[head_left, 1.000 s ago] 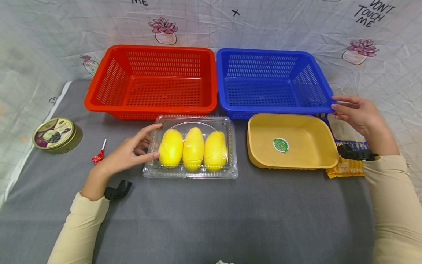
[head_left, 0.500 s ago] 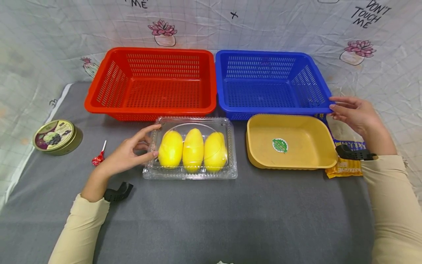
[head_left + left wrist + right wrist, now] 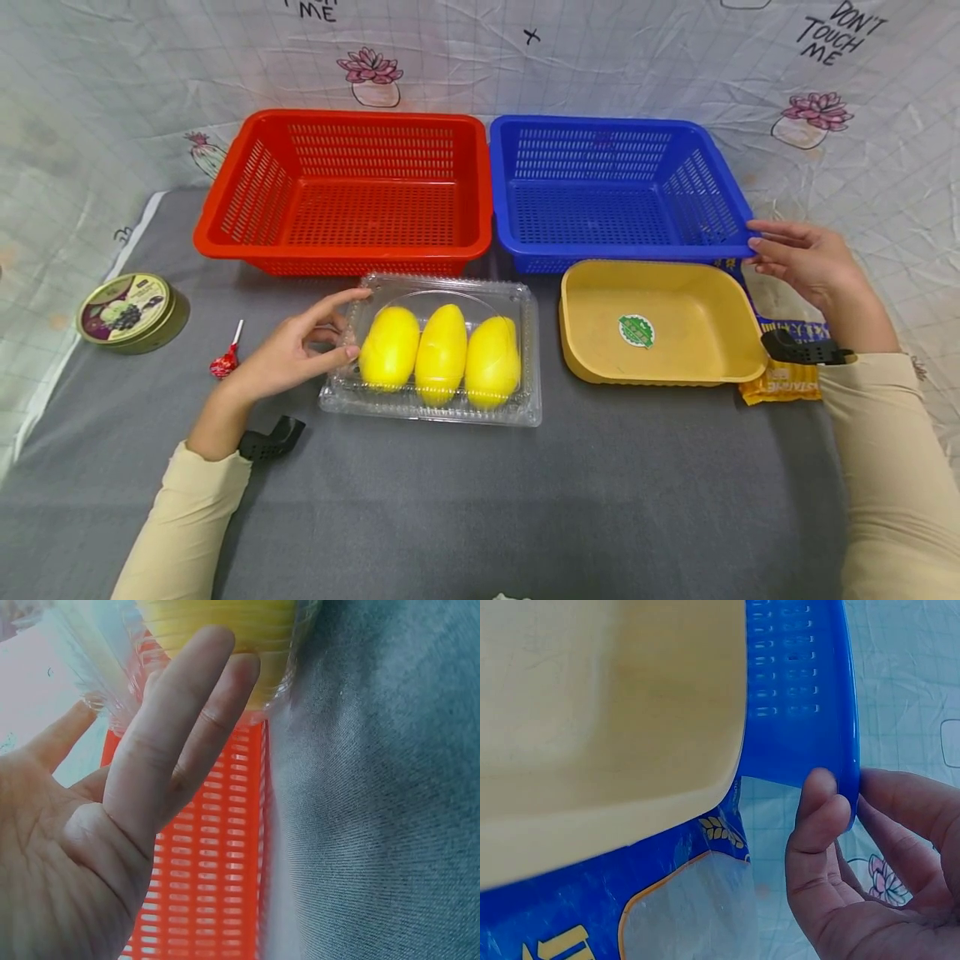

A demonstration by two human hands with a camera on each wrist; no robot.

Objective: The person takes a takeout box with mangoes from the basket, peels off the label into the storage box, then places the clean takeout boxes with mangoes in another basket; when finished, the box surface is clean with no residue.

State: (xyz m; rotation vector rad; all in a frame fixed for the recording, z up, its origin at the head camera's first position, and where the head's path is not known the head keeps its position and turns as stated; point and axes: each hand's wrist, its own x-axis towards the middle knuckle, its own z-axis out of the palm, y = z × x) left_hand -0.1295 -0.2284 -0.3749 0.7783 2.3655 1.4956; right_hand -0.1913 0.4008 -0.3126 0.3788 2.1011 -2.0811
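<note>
My left hand [image 3: 292, 354] holds the left side of a clear plastic clamshell box [image 3: 528, 367], thumb and forefinger at its edge. Inside the box lie three yellow mangoes [image 3: 441, 354] in a row. The left wrist view shows the fingers against the ribbed plastic with one mango [image 3: 225, 622] behind them; the other fingers are partly hidden in the head view. At the right, my right hand [image 3: 813, 262] pinches the rim of the blue basket [image 3: 622, 251] at its front right corner, thumb and fingers on either side in the right wrist view.
A red basket [image 3: 345, 251] stands left of the blue one, just behind the box. Before the blue basket is a yellow tub [image 3: 690, 333], with a blue-and-orange packet [image 3: 783, 379] partly under my right wrist. A round tin [image 3: 131, 312] and a red lollipop [image 3: 225, 362] lie at left.
The clamshell box has turned slightly and its front edge has shifted toward me, the mangoes with it. My left hand stays at its side; my right hand keeps its place on the blue basket.
</note>
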